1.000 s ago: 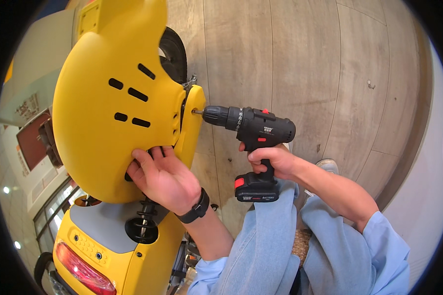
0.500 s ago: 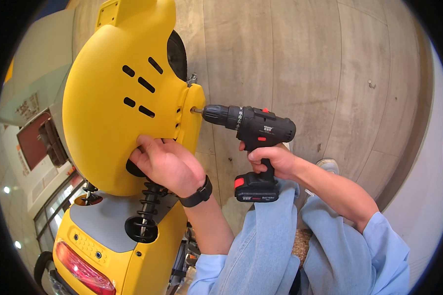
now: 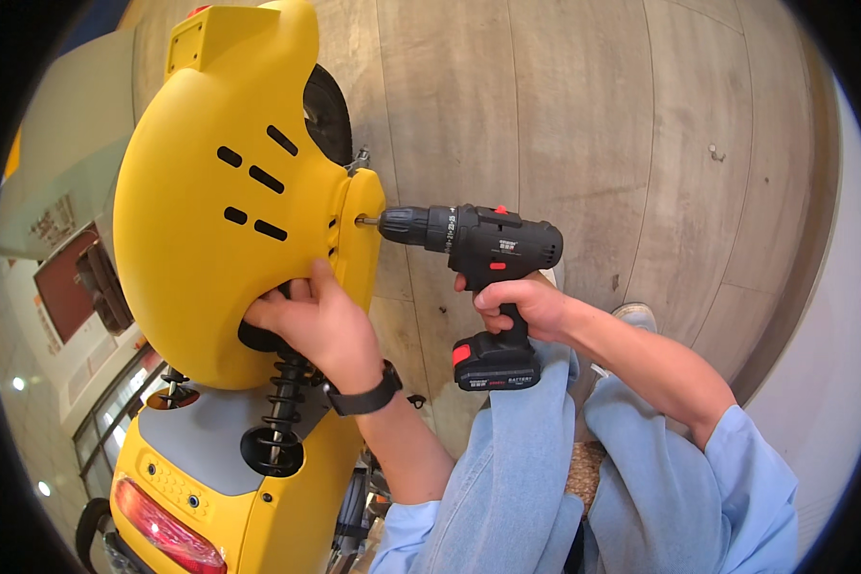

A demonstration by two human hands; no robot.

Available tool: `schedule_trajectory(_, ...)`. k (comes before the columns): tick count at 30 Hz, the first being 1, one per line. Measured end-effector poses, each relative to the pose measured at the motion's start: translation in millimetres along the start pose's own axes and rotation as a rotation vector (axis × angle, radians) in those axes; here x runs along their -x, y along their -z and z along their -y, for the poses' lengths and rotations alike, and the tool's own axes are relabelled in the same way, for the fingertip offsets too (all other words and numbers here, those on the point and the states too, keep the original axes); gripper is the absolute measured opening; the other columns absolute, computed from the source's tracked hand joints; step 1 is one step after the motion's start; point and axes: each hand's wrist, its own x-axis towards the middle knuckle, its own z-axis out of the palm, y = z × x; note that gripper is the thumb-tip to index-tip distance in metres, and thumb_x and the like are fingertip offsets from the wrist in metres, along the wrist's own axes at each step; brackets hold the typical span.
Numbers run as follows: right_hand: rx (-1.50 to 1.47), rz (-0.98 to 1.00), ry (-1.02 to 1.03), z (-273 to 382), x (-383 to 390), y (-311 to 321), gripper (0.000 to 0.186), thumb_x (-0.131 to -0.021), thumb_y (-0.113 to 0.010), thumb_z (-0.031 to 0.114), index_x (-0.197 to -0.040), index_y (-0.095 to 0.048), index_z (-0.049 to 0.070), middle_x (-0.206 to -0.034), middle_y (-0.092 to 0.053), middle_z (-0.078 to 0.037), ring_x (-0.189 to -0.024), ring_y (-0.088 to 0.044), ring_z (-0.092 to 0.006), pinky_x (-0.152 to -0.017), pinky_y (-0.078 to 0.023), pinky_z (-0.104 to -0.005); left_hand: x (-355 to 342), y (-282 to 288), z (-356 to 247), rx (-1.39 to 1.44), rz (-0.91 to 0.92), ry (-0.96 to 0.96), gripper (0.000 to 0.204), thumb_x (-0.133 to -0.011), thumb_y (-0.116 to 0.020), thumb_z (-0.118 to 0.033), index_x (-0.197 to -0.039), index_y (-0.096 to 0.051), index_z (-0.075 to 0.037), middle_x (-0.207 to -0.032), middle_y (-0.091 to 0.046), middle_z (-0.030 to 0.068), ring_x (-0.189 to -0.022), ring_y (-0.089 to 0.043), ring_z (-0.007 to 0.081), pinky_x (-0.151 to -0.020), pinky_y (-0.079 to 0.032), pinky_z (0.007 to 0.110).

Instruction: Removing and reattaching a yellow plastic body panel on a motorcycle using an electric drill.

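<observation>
A yellow scooter body panel (image 3: 177,277) with several black slots fills the left of the view. My right hand (image 3: 521,304) is wrapped round the grip of a black cordless drill (image 3: 497,239) with red accents. Pointing left, its bit (image 3: 368,221) reaches a hole in the raised yellow edge strip (image 3: 365,191) of the panel; the hole hides the tip. At a dark opening low in the panel, my left hand (image 3: 330,330) grips the panel, thumb at the opening's rim and fingers bent against the yellow surface. Part of those fingers is hidden.
Below the panel stand a black coil-spring shock absorber (image 3: 282,411) and a yellow rear body with a red tail light (image 3: 167,526). A black wheel (image 3: 327,110) shows behind the panel. Wood-look flooring (image 3: 584,115) extends rightward to a pale wall (image 3: 823,268).
The panel has shifted slightly left and down, and the drill has followed it left. My left hand has changed its hold, its fingers spreading up toward the edge strip. The bit stays at the hole.
</observation>
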Motion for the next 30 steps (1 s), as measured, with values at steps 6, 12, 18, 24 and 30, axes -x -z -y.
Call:
schedule_trajectory(6,0.005,-0.012,0.008,4.7,3.9,-4.2,0.034,-0.078,-0.062,0.005,-0.110,-0.058,-0.001,-0.058,-0.045,-0.001,-0.048,-0.043,-0.0107,-0.049,-0.035,-0.0250,35.1,-1.4,-16.8,0.399,-0.032,0.054,0.067,-0.091,-0.052,0.012,-0.148,-0.017,0.006,-0.145,-0.038,0.0218,-0.136,-0.041,0.0288,-0.113,-0.036,0.043)
schedule_trajectory(12,0.010,-0.002,-0.001,0.3,1.5,5.6,0.034,-0.076,-0.063,0.008,-0.108,-0.058,-0.001,-0.059,-0.045,-0.001,-0.048,-0.043,-0.0116,-0.050,-0.036,-0.0262,34.0,18.3,-15.8,0.384,0.088,0.196,0.052,-0.096,-0.052,0.004,-0.143,-0.029,0.005,-0.138,-0.048,0.0201,-0.129,-0.049,0.0261,-0.108,-0.042,0.038)
schedule_trajectory(18,0.030,-0.006,0.000,3.5,3.1,6.1,0.035,-0.075,-0.064,0.008,-0.109,-0.058,0.000,-0.060,-0.045,-0.001,-0.049,-0.043,-0.0114,-0.050,-0.036,-0.0263,44.3,18.5,-23.6,-0.578,0.272,-0.109,0.036,-0.091,-0.057,0.000,-0.126,-0.048,0.002,-0.149,-0.036,0.0308,-0.136,-0.044,0.0391,-0.098,-0.049,0.043)
schedule_trajectory(24,-0.013,-0.008,-0.004,0.4,0.4,2.6,0.030,-0.078,-0.063,0.005,-0.107,-0.058,0.001,-0.058,-0.046,-0.001,-0.048,-0.042,-0.0108,-0.048,-0.034,-0.0254,43.7,15.4,-25.3,-0.968,0.340,-0.286,0.048,-0.090,-0.061,-0.008,-0.136,-0.050,0.000,-0.147,-0.036,0.0332,-0.129,-0.046,0.0486,-0.096,-0.048,0.048)
schedule_trajectory(30,0.015,-0.025,0.021,-2.2,0.6,1.8,0.028,-0.075,-0.064,0.006,-0.103,-0.058,0.002,-0.061,-0.046,-0.003,-0.047,-0.042,-0.0119,-0.048,-0.037,-0.0269,44.3,20.4,-28.8,-1.024,0.413,-0.252,0.047,-0.092,-0.061,-0.012,-0.136,-0.050,0.002,-0.146,-0.037,0.0335,-0.128,-0.047,0.0480,-0.102,-0.044,0.046)
